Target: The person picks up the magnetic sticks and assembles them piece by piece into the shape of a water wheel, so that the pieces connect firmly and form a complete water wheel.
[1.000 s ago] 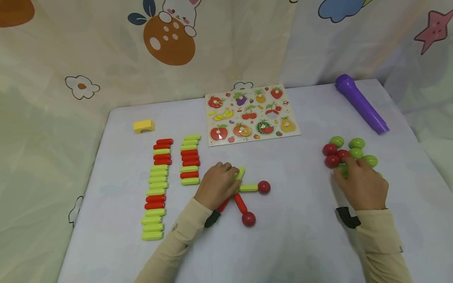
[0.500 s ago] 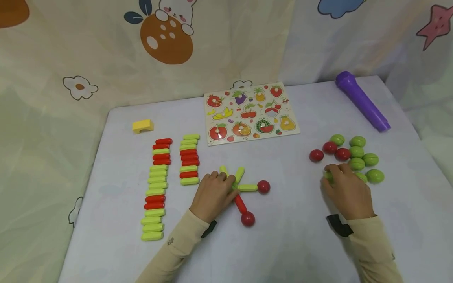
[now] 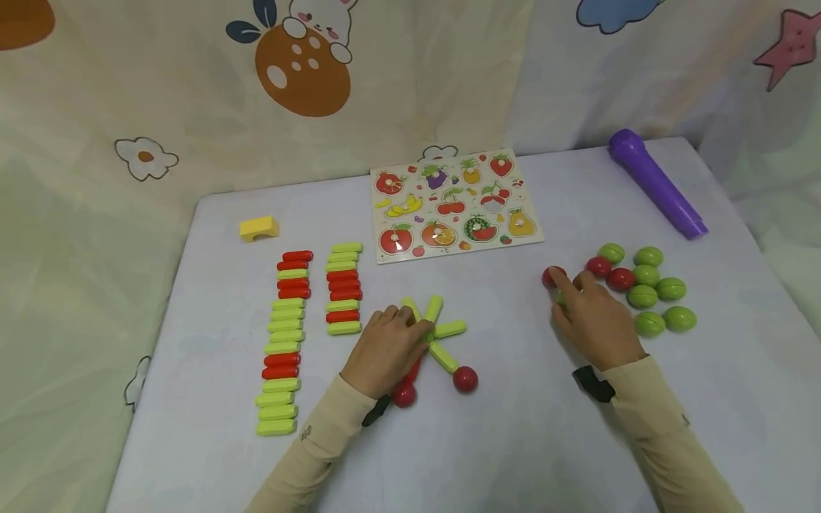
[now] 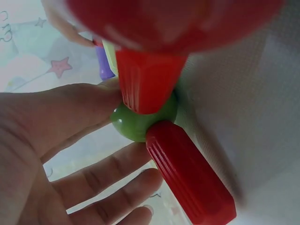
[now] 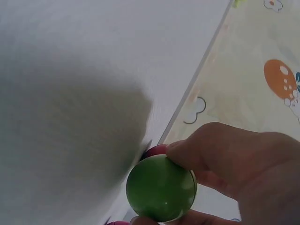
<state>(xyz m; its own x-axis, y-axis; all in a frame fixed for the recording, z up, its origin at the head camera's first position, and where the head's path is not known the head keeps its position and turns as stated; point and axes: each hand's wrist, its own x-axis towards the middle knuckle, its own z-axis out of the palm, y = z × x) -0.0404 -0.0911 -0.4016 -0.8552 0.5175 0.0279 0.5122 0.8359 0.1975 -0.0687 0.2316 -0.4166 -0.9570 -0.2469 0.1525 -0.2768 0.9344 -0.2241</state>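
My left hand pinches a green ball between thumb and fingers at the middle of a spoked toy. Green sticks and red sticks stick out from that ball. Two of the spokes end in red balls, one red ball at the lower right, another red ball beside my left wrist. Further right, my right hand pinches a second green ball. A loose red ball lies right at its index fingertip.
Green balls and red balls cluster right of my right hand. Two columns of sticks lie left. Behind are a fruit puzzle board, a purple microphone-shaped toy and a yellow block.
The spoked toy has turned clockwise under my left hand, its red-ball ends swinging down and left. My right hand has moved left out of the cluster with the green ball; a red ball shifted left too.
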